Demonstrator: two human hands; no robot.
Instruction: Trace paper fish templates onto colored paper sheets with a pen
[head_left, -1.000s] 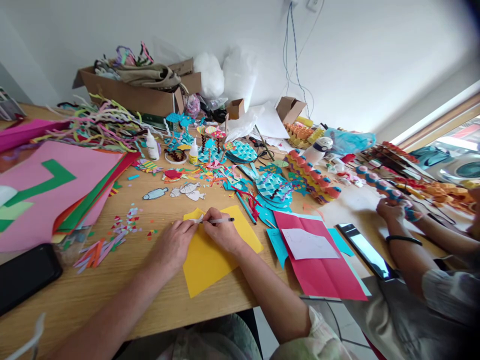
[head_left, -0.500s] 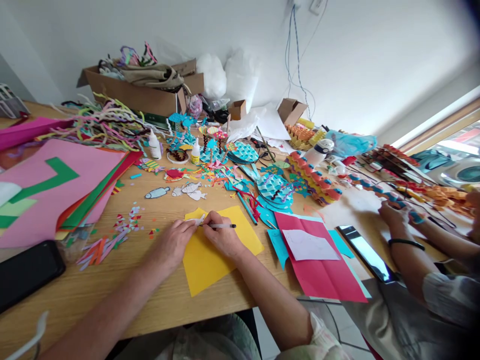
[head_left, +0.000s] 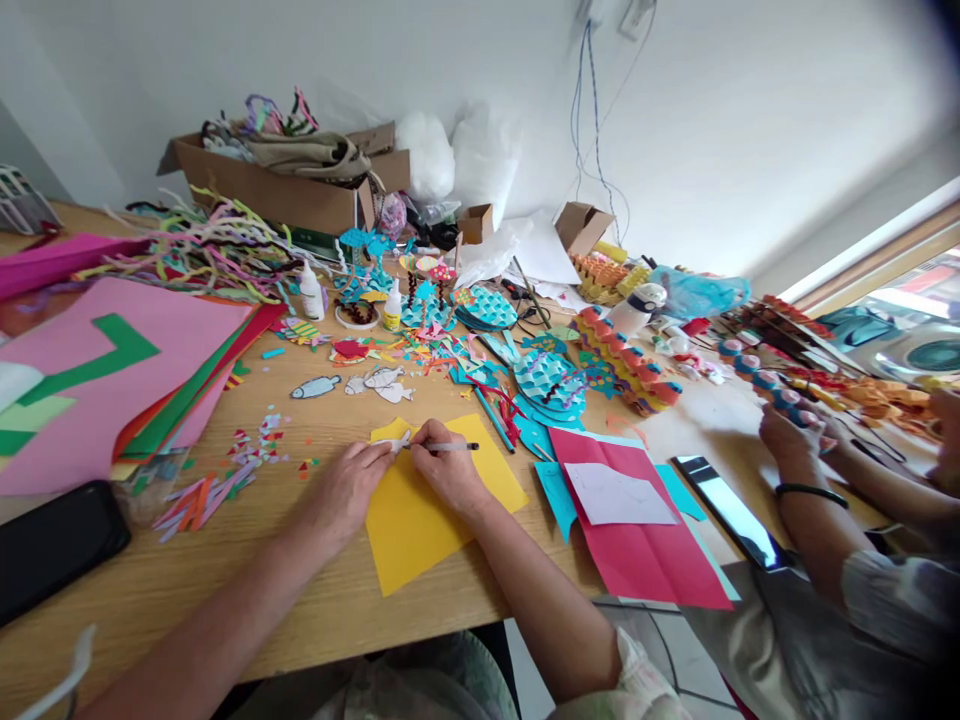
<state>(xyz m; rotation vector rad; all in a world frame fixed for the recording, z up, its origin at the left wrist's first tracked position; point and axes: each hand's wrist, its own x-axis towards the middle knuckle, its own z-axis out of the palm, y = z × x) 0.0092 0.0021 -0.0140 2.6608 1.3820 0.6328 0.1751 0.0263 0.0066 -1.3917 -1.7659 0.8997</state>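
Flat on the wooden table lies a sheet of yellow paper (head_left: 424,535). At its upper left edge sits a small white paper fish cutout (head_left: 395,441), partly covered by fingers. My left hand (head_left: 351,490) presses it down, its fingertips closed together on the cutout. A pen (head_left: 460,446) with a dark end is gripped in my right hand (head_left: 448,474), the tip near the cutout's right end. Just beyond are other fish cutouts, a light blue fish (head_left: 315,387) and several overlapping white fish (head_left: 386,382).
Coloured paper sheets (head_left: 150,300) and a black phone (head_left: 60,550) lie left. Paper scraps (head_left: 259,450), glue bottles (head_left: 311,292) and blue paper crafts (head_left: 547,372) spread beyond. Right are red paper (head_left: 645,565), another phone (head_left: 731,510) and a co-worker's hands (head_left: 787,440) holding an egg-carton strip (head_left: 776,390).
The pen and my right hand have shifted very slightly to the right. My left hand stays on the cutout. The co-worker's strip has tilted and moved a little.
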